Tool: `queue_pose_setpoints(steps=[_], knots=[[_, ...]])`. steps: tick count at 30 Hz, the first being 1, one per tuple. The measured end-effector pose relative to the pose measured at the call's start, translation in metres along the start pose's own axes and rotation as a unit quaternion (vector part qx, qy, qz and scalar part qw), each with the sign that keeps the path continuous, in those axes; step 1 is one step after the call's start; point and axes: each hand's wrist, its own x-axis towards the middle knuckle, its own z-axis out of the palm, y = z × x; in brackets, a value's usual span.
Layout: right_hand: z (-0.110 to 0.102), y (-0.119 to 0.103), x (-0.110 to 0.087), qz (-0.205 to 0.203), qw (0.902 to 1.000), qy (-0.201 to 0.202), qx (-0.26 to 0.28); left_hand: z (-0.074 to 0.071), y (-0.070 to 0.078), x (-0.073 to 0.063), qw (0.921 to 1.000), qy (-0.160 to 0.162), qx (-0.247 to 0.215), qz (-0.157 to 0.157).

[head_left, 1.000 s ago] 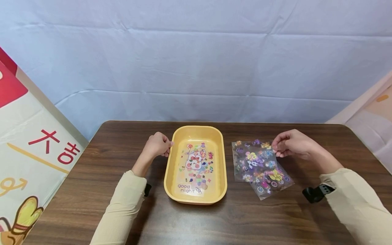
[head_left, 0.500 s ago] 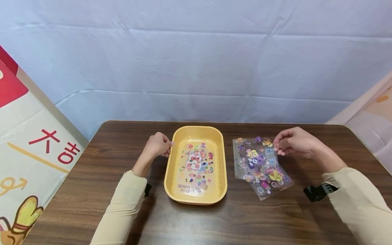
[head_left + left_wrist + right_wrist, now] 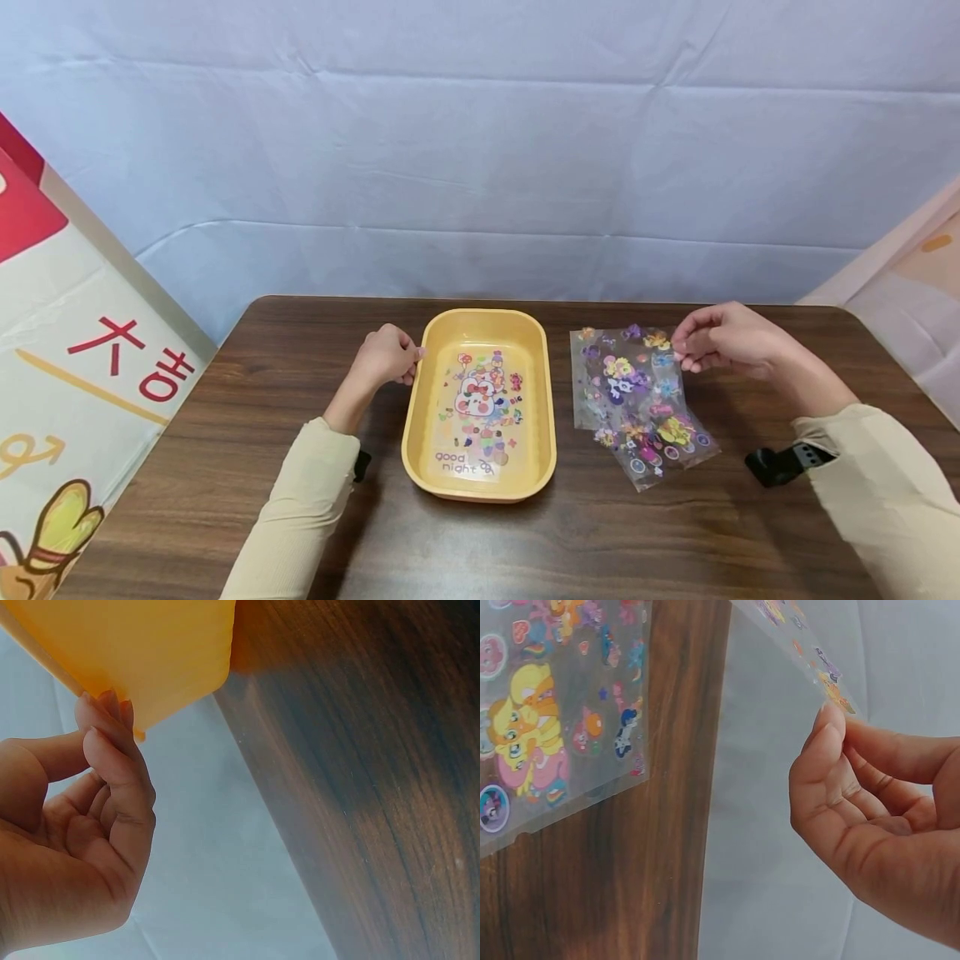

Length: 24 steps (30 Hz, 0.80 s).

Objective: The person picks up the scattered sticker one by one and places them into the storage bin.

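Note:
My left hand (image 3: pixel 384 357) pinches the left rim of a yellow plastic tray (image 3: pixel 480 492), whose outer wall fills the top of the left wrist view. Inside the tray lies a clear sticker sheet (image 3: pixel 475 403) with a bunny-like figure and the words "good night". Thumb and fingertips of my right hand (image 3: pixel 731 337) pinch the far right corner of another clear sticker sheet (image 3: pixel 618 385), printed with colourful ponies. That sheet slants up in the right wrist view. Partly under it, a further pony sticker sheet (image 3: pixel 532 735) lies turned at an angle on the table.
The dark wood-grain table (image 3: pixel 262 400) has a rounded far edge. Pale blue cloth (image 3: pixel 480 167) hangs behind it. A printed white panel (image 3: pixel 90 333) with red characters stands at the left, and a pinkish panel (image 3: pixel 911 267) at the right.
My right hand has moved away and slightly to the right, drawing the upper sticker sheet's far edge with it. More of the lower sheet shows. The left hand and tray have not moved.

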Motion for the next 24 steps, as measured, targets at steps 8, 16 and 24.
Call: queue_pose_setpoints(steps=[8,16,24], knots=[[-0.002,-0.013,-0.001,-0.012,0.9999,0.002,-0.006,0.0,-0.001,0.0,1.0,0.0,0.0,-0.001],[-0.003,-0.022,0.0,-0.019,0.9998,-0.002,-0.006,0.0,0.0,0.001,1.0,0.002,0.002,0.003],[-0.005,-0.032,0.0,-0.022,0.9997,-0.006,-0.012,0.001,-0.001,0.001,1.0,0.003,0.0,0.004]])
